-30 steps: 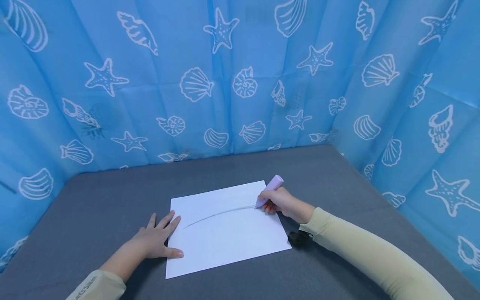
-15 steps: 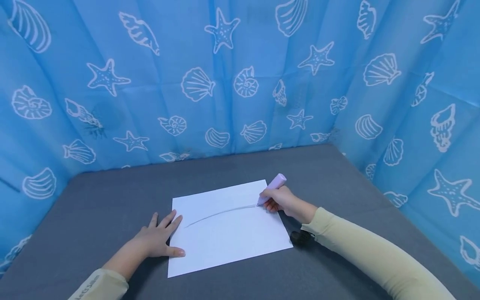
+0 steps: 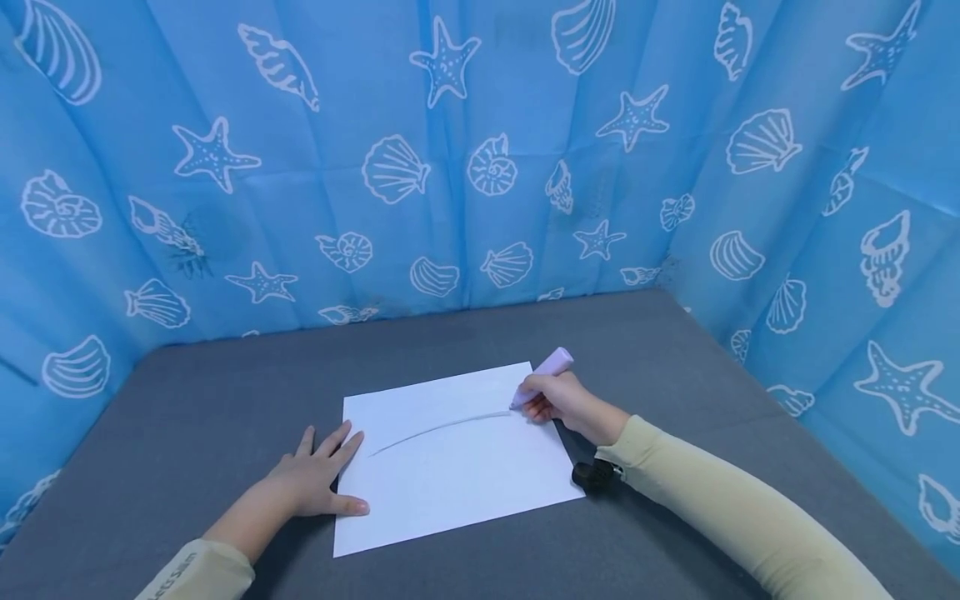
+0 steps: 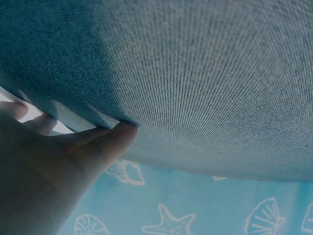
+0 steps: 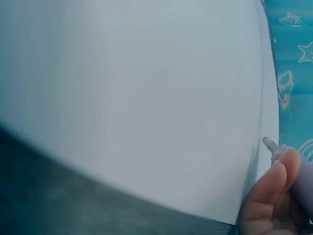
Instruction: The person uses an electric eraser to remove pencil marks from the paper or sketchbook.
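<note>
A sheet of white paper [image 3: 450,492] lies slightly askew on the grey cloth. A thin grey curved line [image 3: 435,428] runs across its upper half. My right hand [image 3: 558,398] grips a thick lilac marker [image 3: 555,364] near its tip, at the line's right end. In the right wrist view the marker's grey tip [image 5: 268,143] points at the sheet, close to the line. My left hand [image 3: 307,479] lies with spread fingers over the sheet's left edge, thumb and fingertips on the paper. The left wrist view shows those fingers [image 4: 105,144] against the cloth.
Dark grey cloth [image 3: 247,392] covers the table. Behind it and at both sides hangs a blue curtain [image 3: 465,208] printed with white shells and starfish. A small black device [image 3: 592,476] sits under my right wrist, by the sheet's lower right corner.
The marker tip shifts a few pixels right, then slightly back left, around the line's right end. My left hand stays in place on the paper.
</note>
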A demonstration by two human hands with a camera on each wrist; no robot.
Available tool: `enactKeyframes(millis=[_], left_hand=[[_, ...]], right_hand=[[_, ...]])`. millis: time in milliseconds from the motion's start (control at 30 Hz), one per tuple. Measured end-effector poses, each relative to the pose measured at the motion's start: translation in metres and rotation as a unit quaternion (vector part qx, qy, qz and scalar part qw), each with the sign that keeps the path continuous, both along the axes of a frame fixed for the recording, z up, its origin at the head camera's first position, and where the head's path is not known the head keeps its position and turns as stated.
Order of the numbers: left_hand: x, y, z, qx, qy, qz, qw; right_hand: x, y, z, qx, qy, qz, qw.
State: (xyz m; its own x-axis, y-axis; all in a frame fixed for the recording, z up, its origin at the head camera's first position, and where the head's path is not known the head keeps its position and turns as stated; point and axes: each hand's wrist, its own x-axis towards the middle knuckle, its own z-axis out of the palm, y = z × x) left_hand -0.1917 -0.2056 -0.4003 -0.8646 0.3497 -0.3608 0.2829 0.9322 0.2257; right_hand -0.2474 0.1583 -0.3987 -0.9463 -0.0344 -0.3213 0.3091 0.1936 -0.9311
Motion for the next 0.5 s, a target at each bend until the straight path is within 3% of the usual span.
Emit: enactKeyframes(millis=[133,367,500], left_hand=[[0.0007,0.0002,0.0011,0.002,-0.003,-0.002,1.0000],[0.0011,0.0004,0.0032,0.005,-0.004,-0.001,1.0000],[0.0010,0.0003,0.0026,0.004,-0.003,-0.002,1.0000]], right_hand=[[0.0013,0.0003,-0.0006,0.021,-0.009,0.022,1.000],[0.0016,-0.0016,-0.0002,0.028,-0.007,0.001,1.000],[0.0006,-0.0026,0.0004,0.043,-0.009,0.013,0.999]])
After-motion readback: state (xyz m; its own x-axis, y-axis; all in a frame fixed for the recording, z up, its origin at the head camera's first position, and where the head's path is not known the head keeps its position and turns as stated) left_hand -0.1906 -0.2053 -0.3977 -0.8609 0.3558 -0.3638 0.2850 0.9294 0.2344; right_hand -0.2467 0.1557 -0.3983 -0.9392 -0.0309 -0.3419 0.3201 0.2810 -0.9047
